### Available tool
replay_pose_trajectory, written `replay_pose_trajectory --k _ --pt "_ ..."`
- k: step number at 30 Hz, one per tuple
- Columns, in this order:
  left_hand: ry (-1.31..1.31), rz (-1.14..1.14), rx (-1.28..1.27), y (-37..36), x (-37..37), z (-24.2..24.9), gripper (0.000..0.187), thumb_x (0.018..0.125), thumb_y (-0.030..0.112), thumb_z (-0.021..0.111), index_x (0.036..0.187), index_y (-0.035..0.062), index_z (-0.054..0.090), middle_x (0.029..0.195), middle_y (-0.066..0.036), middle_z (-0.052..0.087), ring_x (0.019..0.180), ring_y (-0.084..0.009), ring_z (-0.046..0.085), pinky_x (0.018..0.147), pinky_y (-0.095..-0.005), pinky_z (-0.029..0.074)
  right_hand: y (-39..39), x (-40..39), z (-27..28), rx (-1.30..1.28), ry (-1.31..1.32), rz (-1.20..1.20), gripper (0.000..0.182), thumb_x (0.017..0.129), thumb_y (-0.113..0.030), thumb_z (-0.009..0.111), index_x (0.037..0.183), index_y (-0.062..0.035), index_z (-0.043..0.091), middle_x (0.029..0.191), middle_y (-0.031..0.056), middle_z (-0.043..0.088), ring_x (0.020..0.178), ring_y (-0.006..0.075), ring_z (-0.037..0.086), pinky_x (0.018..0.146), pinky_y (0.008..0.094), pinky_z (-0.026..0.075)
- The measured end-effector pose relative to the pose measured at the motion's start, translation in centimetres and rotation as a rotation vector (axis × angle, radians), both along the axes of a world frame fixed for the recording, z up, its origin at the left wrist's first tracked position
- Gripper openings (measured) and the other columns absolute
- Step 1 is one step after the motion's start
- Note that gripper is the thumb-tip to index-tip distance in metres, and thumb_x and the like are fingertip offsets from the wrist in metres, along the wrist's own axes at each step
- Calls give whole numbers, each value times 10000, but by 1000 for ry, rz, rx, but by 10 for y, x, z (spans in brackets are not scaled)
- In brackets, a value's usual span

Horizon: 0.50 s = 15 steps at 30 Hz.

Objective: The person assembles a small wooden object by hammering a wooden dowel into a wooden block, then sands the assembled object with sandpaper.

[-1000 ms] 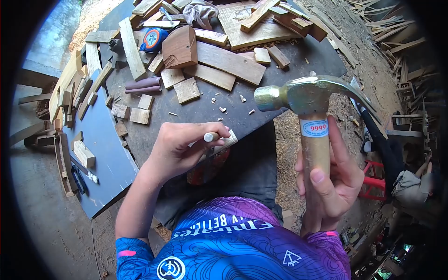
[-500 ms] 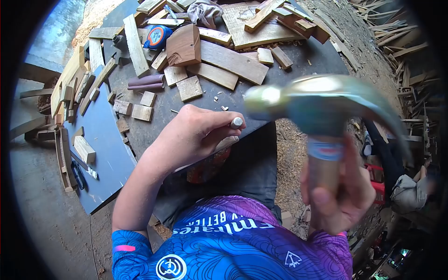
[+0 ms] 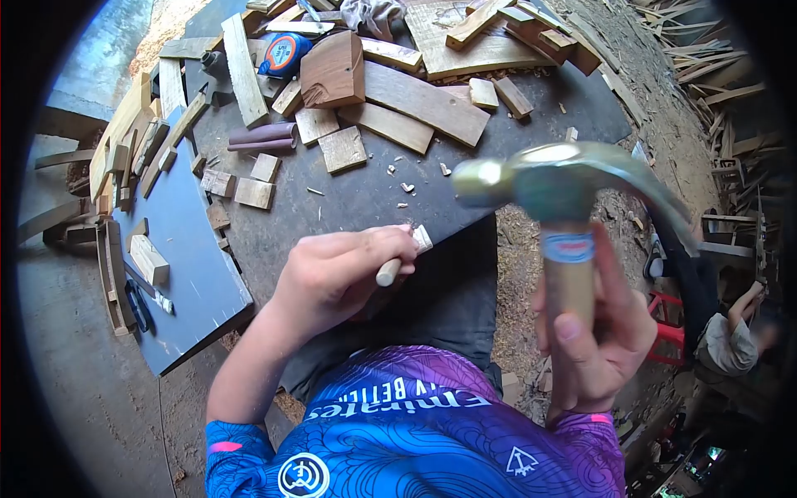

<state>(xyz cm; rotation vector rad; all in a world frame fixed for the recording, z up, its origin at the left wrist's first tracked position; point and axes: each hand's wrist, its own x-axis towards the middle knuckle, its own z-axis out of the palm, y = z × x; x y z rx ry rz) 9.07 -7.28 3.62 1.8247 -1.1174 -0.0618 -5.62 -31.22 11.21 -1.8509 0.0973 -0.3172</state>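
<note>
My left hand (image 3: pixel 332 270) is closed around a chisel; only the round, pale end of its handle (image 3: pixel 388 272) pokes out of the fist, and its blade is hidden. Just beyond my fingertips the end of a light wood piece (image 3: pixel 422 239) shows at the table's near edge; the rest of it is out of sight behind the hand. My right hand (image 3: pixel 610 332) grips the wooden handle of a claw hammer (image 3: pixel 558 187). The hammer is raised close to the camera, its striking face pointing left, slightly blurred and apart from the chisel.
Small wood chips (image 3: pixel 407 187) lie on the dark table (image 3: pixel 286 224). Behind them are wood blocks (image 3: pixel 342 149), a thick brown block (image 3: pixel 332 70) and a tape measure (image 3: pixel 283 55). At right, another person (image 3: pixel 730 340) sits near a red stool (image 3: pixel 667 328).
My left hand has turned and tilted the chisel, so its handle end now points down toward me. The wood piece's end shows more plainly. The hammer stays raised, and the view has shifted slightly.
</note>
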Motion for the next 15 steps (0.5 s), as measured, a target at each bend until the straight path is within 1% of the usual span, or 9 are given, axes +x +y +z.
replay_pose_trajectory --k 1,2,3,4,6,8,10,13,15 --pt "19 20 -2 4 -6 1 189 826 -12 801 998 -9 725 1000 -114 766 976 -267 772 932 -363 622 6 -1 4 148 -6 -131 724 896 -185 717 1521 62 447 887 203 708 615 163 616 542 287 510" --pt "23 21 -3 6 -5 0 189 826 -12 801 998 -9 725 1000 -114 766 976 -267 772 932 -363 622 17 3 11 296 -13 -262 724 898 -172 725 1522 65 445 863 184 703 634 177 631 609 300 534" --pt "67 90 -59 9 -4 -2 171 843 -21 790 1000 -21 722 1004 -133 761 981 -270 766 929 -392 623 20 6 8 419 -68 -289 772 901 -160 718 1554 68 376 871 206 683 644 175 614 553 272 526" --pt "108 162 -116 13 -2 -2 153 861 -29 779 1002 -33 720 1008 -152 757 986 -273 761 926 -421 624 19 8 4 419 -66 -287 772 901 -160 718 1554 68 376 871 206 683 644 175 614 553 272 526" --pt "189 111 -157 16 7 0 135 881 -53 760 1009 -53 715 1035 -174 749 998 -277 748 923 -444 620 19 13 -2 431 -120 -349 806 906 -155 708 1566 90 317 889 215 671 682 170 620 524 249 528" --pt "311 115 -143 8 8 10 119 886 -70 747 1000 -46 719 1037 -170 749 991 -266 748 923 -414 612 17 11 -2 448 -98 -312 805 905 -139 702 1561 107 305 915 222 671 710 171 627 506 233 528" --pt "292 129 -127 -1 9 14 110 877 -54 758 982 -37 730 1015 -152 762 956 -237 758 870 -370 618 17 10 -4 446 -54 -296 800 901 -132 705 1558 105 316 941 226 679 730 179 633 504 242 525" --pt "104 169 -46 -10 12 12 129 829 -6 809 947 6 756 951 -99 783 859 -186 773 760 -289 614 21 11 -8 421 -53 -296 795 896 -136 711 1552 103 332 969 232 686 747 189 637 500 244 520" --pt "137 161 -51 -11 11 9 128 830 -3 809 946 9 757 953 -99 783 860 -188 773 755 -292 614 23 11 -8 426 -45 -303 795 892 -139 716 1550 103 338 971 234 688 745 193 637 497 245 517"
